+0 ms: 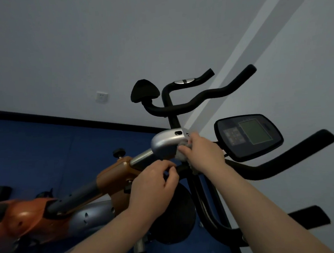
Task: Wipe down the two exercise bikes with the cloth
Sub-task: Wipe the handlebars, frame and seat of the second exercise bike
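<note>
Cloth, a small grey wad, is showing only in part under the right hand, which is curling round it and pressing it against the silver cover at the top of the near bike's post. The left hand is closing its fingers and thumb on the black handlebar near where it joins the post, seemingly to steady the bike. Just right of the cloth, the display is facing the person, and the bar is sweeping out to the right below it. The near bike's orange frame is running down toward the lower left corner of the view. Behind, the second bike is standing by the wall, and no hand is touching it. Judging by this, the wiping is partway along the first bike, with the bars, screen and frame probably left, and the whole second bike to come. No wet streaks are showing, so what is already cleaned cannot be told.
</note>
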`<control>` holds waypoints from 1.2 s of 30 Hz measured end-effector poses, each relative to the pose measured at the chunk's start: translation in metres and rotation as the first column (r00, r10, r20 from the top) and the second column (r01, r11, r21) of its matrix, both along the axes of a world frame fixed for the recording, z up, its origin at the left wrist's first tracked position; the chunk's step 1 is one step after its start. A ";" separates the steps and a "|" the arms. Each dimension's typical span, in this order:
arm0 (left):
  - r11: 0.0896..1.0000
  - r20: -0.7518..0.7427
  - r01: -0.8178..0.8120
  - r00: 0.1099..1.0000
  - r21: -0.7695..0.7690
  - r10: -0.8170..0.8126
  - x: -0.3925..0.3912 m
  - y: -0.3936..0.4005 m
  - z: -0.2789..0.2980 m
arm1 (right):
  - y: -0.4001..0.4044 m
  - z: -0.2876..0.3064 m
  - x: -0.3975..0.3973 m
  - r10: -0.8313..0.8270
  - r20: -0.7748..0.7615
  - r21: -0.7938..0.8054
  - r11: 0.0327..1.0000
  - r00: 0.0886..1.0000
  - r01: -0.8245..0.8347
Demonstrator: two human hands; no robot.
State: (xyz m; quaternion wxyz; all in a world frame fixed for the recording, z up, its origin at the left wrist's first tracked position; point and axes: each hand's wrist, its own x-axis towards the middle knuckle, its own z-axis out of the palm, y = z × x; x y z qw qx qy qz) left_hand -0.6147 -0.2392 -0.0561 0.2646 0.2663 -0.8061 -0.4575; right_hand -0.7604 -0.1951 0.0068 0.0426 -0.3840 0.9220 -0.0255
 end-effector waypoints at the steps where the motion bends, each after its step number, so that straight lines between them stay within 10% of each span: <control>1: 1.000 0.001 0.006 1.000 0.003 -0.006 0.000 0.000 -0.001 | 0.002 0.002 -0.001 -0.005 0.012 0.012 1.000 1.000 0.005; 6: 1.000 -0.005 0.029 1.000 0.013 -0.029 0.001 -0.002 0.000 | 0.005 0.027 -0.013 0.008 0.244 0.128 0.991 0.970 -0.040; 12: 1.000 0.007 0.025 1.000 0.006 -0.025 0.001 -0.002 -0.001 | -0.001 0.000 -0.001 -0.023 0.057 -0.064 0.998 0.998 0.026; 16: 0.999 0.005 0.030 1.000 0.021 -0.030 0.002 -0.002 0.000 | -0.007 0.034 -0.013 -0.037 0.372 0.156 0.988 0.927 -0.024; 19: 0.999 0.003 0.031 1.000 0.016 -0.031 0.001 -0.003 -0.001 | -0.022 0.035 -0.011 0.011 0.184 0.343 0.937 0.983 -0.074; 23: 0.999 0.006 0.030 1.000 0.016 -0.031 0.001 -0.002 -0.002 | -0.016 0.011 0.002 0.048 -0.142 0.154 0.988 0.989 -0.026; 26: 1.000 0.003 0.023 1.000 0.021 -0.023 0.001 -0.001 -0.002 | -0.005 0.010 0.005 -0.006 -0.160 0.028 1.000 0.987 0.011; 32: 0.999 -0.003 0.020 1.000 0.032 -0.020 0.001 -0.001 -0.003 | -0.021 0.027 -0.005 0.044 -0.133 0.320 0.947 0.990 0.001; 36: 1.000 -0.009 0.008 1.000 0.025 -0.007 0.000 -0.001 -0.003 | -0.026 0.010 0.002 0.008 -0.245 0.145 0.989 0.970 0.028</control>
